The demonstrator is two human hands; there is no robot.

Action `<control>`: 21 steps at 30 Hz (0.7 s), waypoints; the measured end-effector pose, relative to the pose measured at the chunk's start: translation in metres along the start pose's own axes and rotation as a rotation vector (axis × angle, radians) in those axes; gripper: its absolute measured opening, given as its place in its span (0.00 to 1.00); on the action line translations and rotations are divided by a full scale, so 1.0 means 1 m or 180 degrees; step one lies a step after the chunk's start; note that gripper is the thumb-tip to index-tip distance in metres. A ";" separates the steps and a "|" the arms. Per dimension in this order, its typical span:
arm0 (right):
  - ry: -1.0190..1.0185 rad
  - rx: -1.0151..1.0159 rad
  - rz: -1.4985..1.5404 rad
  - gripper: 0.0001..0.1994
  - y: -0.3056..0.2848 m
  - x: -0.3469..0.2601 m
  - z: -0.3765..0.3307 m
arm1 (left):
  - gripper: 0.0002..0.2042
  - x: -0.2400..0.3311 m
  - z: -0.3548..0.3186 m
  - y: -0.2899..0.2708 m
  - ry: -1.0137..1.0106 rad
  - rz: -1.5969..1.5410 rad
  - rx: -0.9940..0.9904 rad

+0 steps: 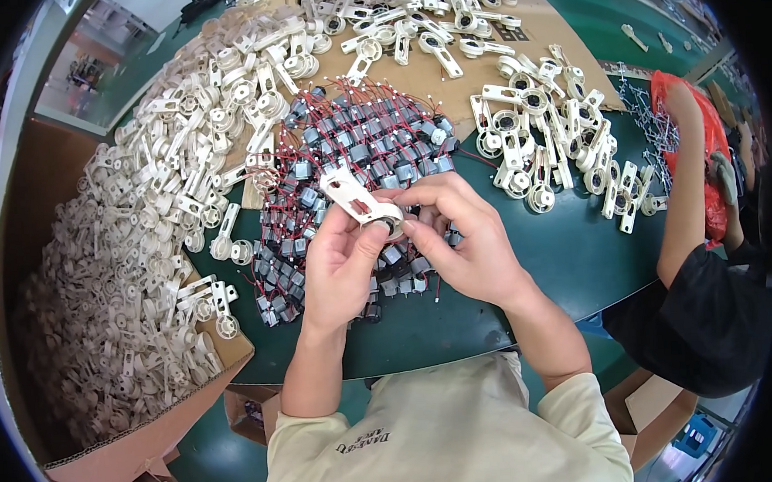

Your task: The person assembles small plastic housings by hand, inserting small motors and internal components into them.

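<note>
White plastic housing: near centre, toward eleven o'clock; ring end points four o'clock.
Left hand: clamped on housing.
Right hand: fingertips pinching ring end.
Handling: probably best steadied left, worked gently right.

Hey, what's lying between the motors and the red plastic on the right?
Head view: white parts, then silver rods nearer the red plastic, lie between it and the motors.

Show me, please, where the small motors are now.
In the head view, the small motors lie centrally, beneath and beyond the left hand and right hand, with white plastic parts on both sides.
</note>
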State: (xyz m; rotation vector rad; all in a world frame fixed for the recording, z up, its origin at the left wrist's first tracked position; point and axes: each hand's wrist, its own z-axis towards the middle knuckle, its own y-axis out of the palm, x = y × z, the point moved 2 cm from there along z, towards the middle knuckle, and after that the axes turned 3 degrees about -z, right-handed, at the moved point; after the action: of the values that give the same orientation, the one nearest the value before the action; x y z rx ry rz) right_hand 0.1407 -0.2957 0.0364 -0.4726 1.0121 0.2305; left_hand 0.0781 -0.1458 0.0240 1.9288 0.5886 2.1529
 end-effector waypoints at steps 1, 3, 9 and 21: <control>-0.0003 -0.0013 0.0002 0.16 0.001 -0.001 0.000 | 0.15 -0.001 -0.001 -0.003 -0.0078 -0.0028 -0.0004; 0.0214 -0.0159 0.0031 0.15 0.004 -0.002 0.000 | 0.13 -0.001 -0.002 -0.004 -0.0126 0.0003 0.0059; 0.0825 0.0030 0.0760 0.08 0.006 0.014 -0.009 | 0.14 0.000 -0.001 0.011 -0.0066 -0.0068 0.0063; 0.1336 0.0063 0.1981 0.13 0.010 0.011 -0.005 | 0.14 -0.006 -0.004 0.014 0.0307 0.0581 -0.0003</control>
State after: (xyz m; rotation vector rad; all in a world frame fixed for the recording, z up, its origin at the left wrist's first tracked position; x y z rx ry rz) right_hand 0.1388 -0.2897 0.0226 -0.1739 1.5590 0.6959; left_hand 0.0767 -0.1615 0.0240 1.9562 0.4425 2.3665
